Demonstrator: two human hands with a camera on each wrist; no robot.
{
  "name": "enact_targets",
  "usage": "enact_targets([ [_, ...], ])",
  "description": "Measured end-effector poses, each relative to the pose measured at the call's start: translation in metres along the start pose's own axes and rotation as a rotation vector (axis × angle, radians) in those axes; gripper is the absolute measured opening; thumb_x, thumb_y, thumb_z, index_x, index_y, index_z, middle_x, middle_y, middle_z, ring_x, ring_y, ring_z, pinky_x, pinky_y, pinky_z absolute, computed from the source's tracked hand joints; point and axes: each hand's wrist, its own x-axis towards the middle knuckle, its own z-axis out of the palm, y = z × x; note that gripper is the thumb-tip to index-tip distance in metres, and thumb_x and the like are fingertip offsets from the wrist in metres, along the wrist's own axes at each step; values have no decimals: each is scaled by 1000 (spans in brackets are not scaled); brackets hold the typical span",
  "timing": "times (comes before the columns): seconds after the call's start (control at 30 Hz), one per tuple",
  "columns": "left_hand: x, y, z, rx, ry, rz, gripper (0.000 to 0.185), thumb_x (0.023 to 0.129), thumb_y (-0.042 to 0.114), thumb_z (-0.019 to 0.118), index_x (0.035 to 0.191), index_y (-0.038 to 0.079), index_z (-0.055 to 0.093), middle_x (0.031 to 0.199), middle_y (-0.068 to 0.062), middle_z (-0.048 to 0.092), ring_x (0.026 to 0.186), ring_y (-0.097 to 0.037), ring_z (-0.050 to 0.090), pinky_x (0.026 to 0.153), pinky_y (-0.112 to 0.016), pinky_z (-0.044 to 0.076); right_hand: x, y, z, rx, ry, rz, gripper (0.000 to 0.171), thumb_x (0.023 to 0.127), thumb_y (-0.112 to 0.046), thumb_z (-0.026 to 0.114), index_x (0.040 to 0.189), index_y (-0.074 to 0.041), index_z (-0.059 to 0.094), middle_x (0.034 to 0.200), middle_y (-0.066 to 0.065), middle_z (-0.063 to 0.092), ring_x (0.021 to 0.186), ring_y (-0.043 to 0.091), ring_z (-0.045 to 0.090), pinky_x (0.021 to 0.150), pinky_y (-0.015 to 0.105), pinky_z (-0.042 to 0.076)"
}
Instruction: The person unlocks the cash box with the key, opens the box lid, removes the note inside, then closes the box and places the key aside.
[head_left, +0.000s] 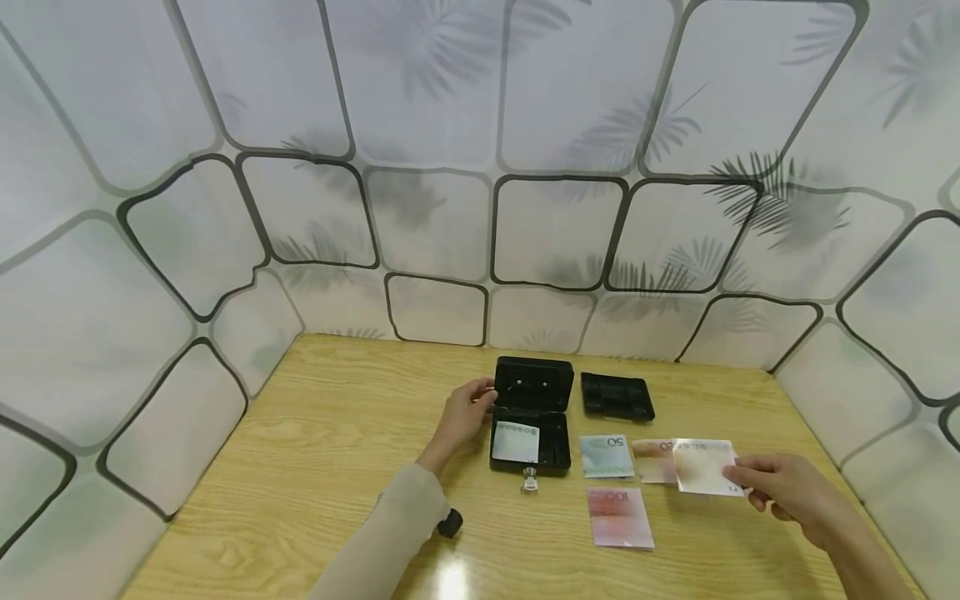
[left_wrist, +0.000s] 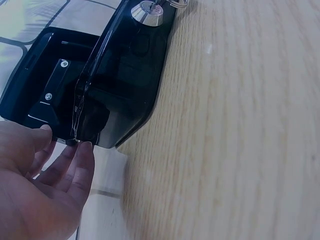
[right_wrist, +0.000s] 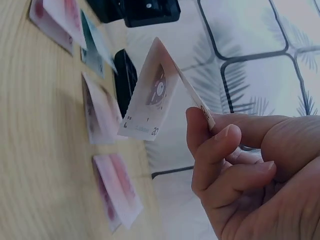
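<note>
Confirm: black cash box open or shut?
Open. The cash box has its lid raised upright, a note lies inside, and the left hand touches the lid's edge.

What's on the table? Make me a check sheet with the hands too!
Surface: wooden table, bare grain.
Job's things: open black cash box with one note inside and a key in its lock; held banknote; 50 note, 100 note and another note lying flat.
Clutter: black tray beside the box.
Hands: left hand touches the box's lid edge; right hand pinches the held banknote.
Cables: nothing seen.
Surroundings: patterned leaf-print walls.
</note>
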Motion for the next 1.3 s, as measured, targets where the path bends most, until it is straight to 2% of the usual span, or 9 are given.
enact_targets([
  [0.1,0,0,0,6,-1,0,31,107,8,57,134,-4,63,124,-23,68,102,-31,71,81,-35,63,-2,6,-2,7,-20,16,31,105,-25,63,112,4,72,67,-3,54,51,4,34,49,20,36],
  [0.2,-1,-1,-1,12,-1,-2,31,107,9,57,135,-4,62,125,-22,68,103,-31,70,81,-35,63,-2,12,-1,19,-48,25,31,105,-27,63,112,1,73,67,-3,54,51,4,34,49,19,36],
  [0.5,0,-1,-1,22,0,7,31,107,10,58,135,-4,62,124,-22,68,102,-30,71,81,-35,63,1,32,10,29,-89,23,22,105,-25,63,96,-7,72,66,-5,53,52,2,36,49,17,36],
  [0.63,0,-1,-1,22,1,1,31,107,10,58,134,-3,63,124,-22,69,101,-29,71,80,-34,63,3,40,17,37,-110,31,22,105,-25,63,94,-9,73,65,-5,53,52,2,36,48,16,34],
  [0.9,2,-2,0,22,4,12,31,107,11,59,134,-3,63,124,-22,69,101,-29,71,80,-34,63,7,53,32,39,-98,5,26,102,-21,66,101,4,74,66,-5,55,55,2,43,47,15,34],
  [1.1,2,-3,0,17,2,9,31,107,10,58,134,-4,63,123,-22,69,101,-29,71,80,-34,63,11,58,41,33,-95,-7,35,101,-21,66,97,14,64,62,-5,50,51,3,39,46,16,32],
  [1.2,1,-3,0,8,2,2,31,107,10,58,134,-4,63,123,-22,69,101,-29,71,80,-34,63,12,59,45,35,-80,1,31,100,-21,67,93,10,66,60,-5,50,50,4,39,45,16,32],
  [1.3,1,-3,1,5,2,4,31,106,9,58,134,-4,63,123,-22,69,101,-30,71,80,-34,63,11,59,47,25,-55,27,24,100,-22,68,95,2,71,60,-4,53,51,5,41,46,17,34],
])
